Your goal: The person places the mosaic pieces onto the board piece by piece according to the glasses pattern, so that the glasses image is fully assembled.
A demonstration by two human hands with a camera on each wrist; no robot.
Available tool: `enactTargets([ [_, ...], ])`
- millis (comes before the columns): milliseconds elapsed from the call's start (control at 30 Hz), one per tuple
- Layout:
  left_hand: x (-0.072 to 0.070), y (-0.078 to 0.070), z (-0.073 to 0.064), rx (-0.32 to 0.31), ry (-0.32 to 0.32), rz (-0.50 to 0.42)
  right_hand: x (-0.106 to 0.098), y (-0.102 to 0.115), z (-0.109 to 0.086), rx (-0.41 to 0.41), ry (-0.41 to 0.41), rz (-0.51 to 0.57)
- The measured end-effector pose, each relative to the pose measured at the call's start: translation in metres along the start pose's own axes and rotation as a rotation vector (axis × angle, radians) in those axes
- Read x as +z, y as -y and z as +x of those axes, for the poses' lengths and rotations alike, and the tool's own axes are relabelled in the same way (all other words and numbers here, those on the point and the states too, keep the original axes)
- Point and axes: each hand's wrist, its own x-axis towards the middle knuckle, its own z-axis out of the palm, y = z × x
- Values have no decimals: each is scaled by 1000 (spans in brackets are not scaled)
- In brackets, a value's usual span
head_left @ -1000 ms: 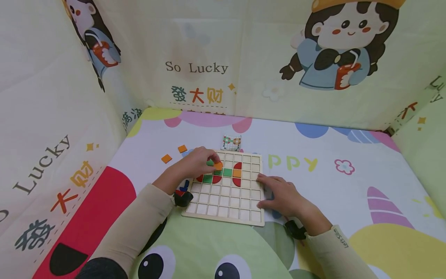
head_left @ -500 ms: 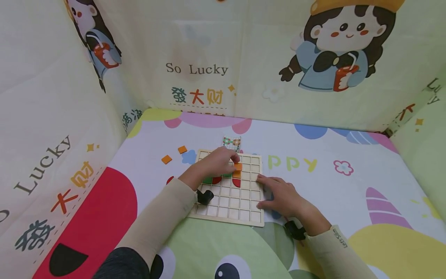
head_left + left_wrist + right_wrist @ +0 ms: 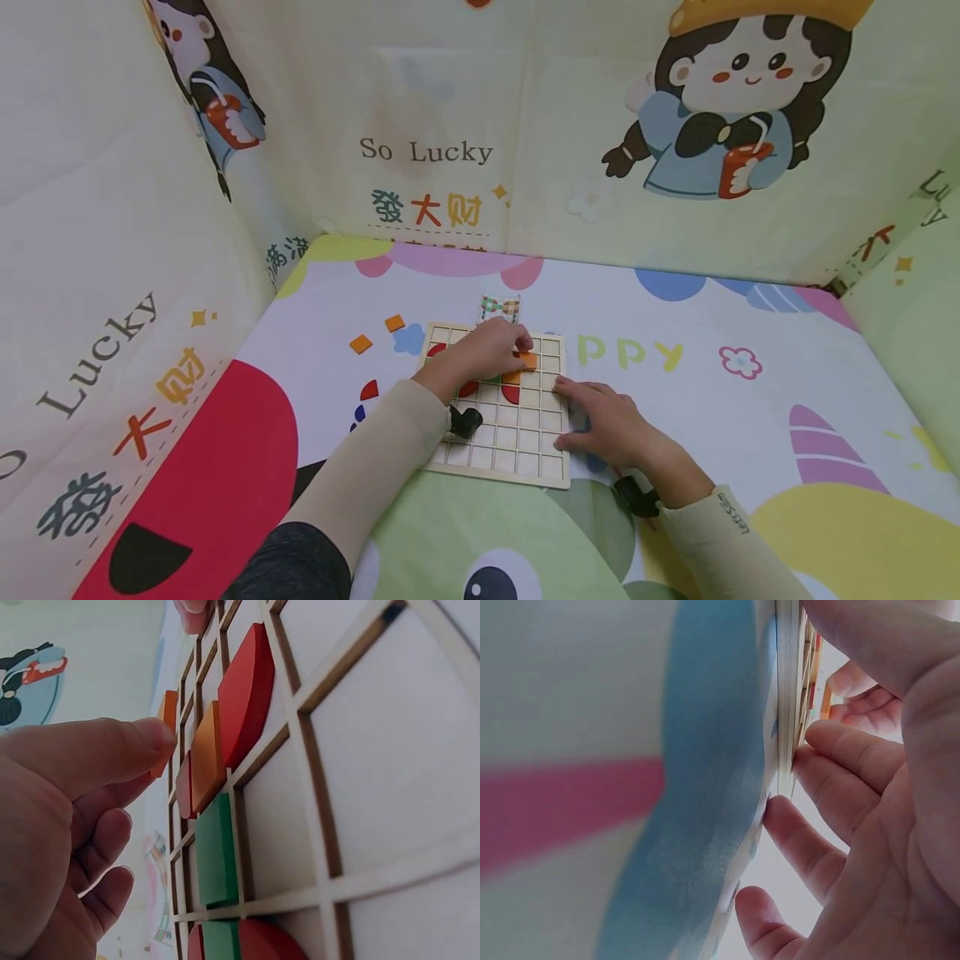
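Note:
My left hand point(image 3: 491, 348) pinches an orange square tile point(image 3: 169, 709) between thumb and fingers, above the upper right part of a wooden grid board point(image 3: 506, 437). Just beside it in the left wrist view, a seated orange tile point(image 3: 208, 757) lies between red rounded pieces, the nearer being a red piece point(image 3: 249, 697). A green tile point(image 3: 216, 851) follows in the same line. My forearm and hand hide part of the board's left side. With fingers spread, my right hand point(image 3: 611, 421) touches the board's right edge; its fingertips show against that edge in the right wrist view.
A small pattern card point(image 3: 498, 307) lies behind the board. Two loose orange tiles point(image 3: 361, 343) are left of it, with a red rounded piece point(image 3: 369, 389) and blue pieces point(image 3: 360, 412) nearer my left sleeve. A printed cloth covers the table.
My left hand has carried the orange tile rightward across the board, past the seated orange tile's column. Loose red and blue pieces at left have come into sight. My right hand stays put.

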Motion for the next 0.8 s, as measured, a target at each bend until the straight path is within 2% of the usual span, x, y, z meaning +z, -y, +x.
enactTargets([
  [267,5,1,9,-22,3,13,0,0,0,2,5,2],
  [800,7,-4,10,-49,-15,40,0,0,1,14,11,9],
])
